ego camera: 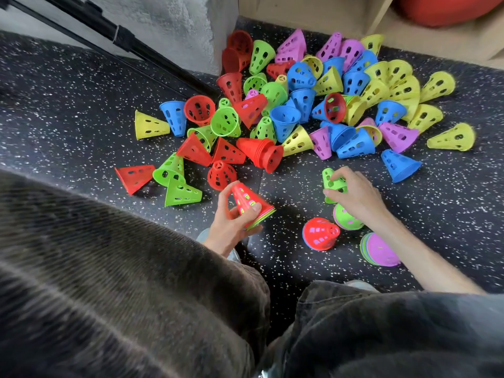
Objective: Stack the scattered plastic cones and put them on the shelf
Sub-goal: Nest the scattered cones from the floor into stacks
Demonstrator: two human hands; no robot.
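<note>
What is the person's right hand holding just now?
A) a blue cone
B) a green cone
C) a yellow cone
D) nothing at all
B: the right hand has its fingers curled round a green cone just above the floor, while the left hand holds a stack with a red cone on the outside.

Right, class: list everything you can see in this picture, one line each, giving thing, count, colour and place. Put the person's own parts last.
Scattered cones: dozens, red, green, blue, yellow, purple; heaped on the floor.
Red-topped stack: one, red over green; in the left hand.
Green cone: one; under the right hand.
Short stacks: three, topped red, green, purple; near the right forearm.
Floor: black, white-speckled.
Black pole: one, upper left.
Wooden shelf: one, upper right.
Red ball: one, on the shelf.
Left hand: grips the stack.
Right hand: holds the green cone.
</note>
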